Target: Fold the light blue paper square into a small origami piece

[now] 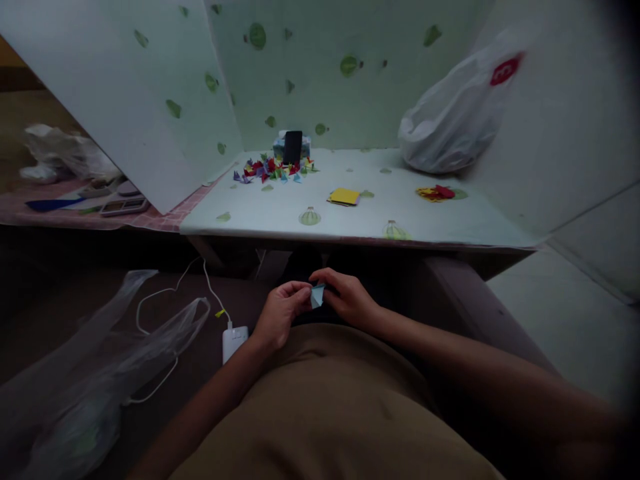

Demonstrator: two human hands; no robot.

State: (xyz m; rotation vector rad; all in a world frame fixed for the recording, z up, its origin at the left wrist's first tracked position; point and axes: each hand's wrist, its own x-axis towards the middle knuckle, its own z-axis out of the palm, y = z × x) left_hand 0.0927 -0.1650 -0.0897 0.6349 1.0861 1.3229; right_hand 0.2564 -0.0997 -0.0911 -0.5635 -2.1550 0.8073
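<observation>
- Head view: L hand [280,310] pinching the left edge of a small lt. blue paper [317,297] btwn thumb & forefinger.
- R hand [347,298] at the paper's right edge, fingers bent; thumb side obscured & lighting dim, so cannot tell whether it pinches or merely touches.
- Lt. blue paper located over the person's lap, btwn both hands, below the front edge of the table [270,217]. Folded, w/ a pointed lower part.
- Table: pale cover w/ green balloon print. Yellow paper stack [344,196] lying near centre, sheets of other colours showing at its edge.
- Folded paper pile [273,172] at rear left of table, multi-col. (red, purple, green, blue, yellow).
- Dark phone [293,147] stands tilted against a tissue box [307,145], directly behind the pile.
- Red & yellow papers [440,193] lying loose on table, right side, in front of a white plastic bag [445,127] w/ red mark.
- Seat, L side: white power bank [234,341] beside the L forearm, white cable [213,288] plugged into its top end. Clear plastic bag [85,400] further left, crumpled.
- Far left, past the upright panel [140,113]: pink cloth [20,215] w/ a blue item [55,204] & sundry small articles on it.
- Person wears a brown top [325,407].
</observation>
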